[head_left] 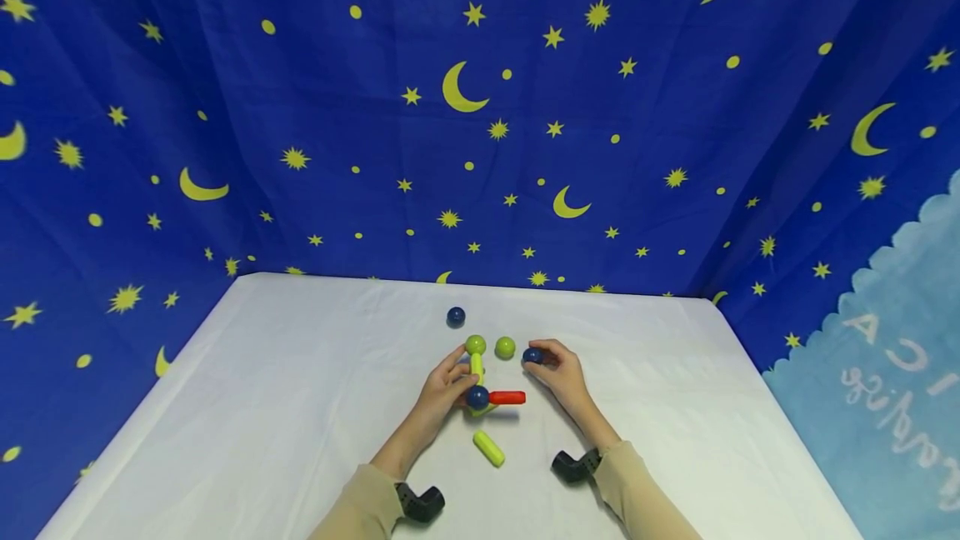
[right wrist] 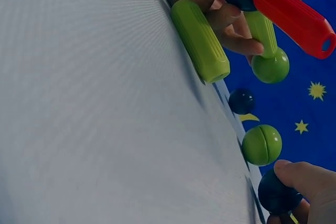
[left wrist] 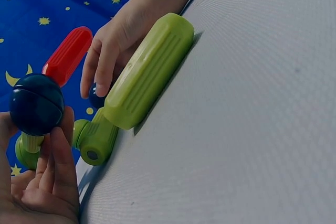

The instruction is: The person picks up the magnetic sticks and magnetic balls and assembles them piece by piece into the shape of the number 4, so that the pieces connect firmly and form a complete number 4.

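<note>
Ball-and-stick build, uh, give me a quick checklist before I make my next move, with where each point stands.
1. Build in the left hand: ok, gripped.
2. Blue ball in the right hand: ok, pinched.
3. Blue ball joined to the build: not ok, they are apart.
4. Red stick meeting the build: ok, one end meets its ball; the other end is bare.
5. Firmness of the build's joints: cannot tell.
6. Loose green stick on the table: ok, nearer you than the build.
</note>
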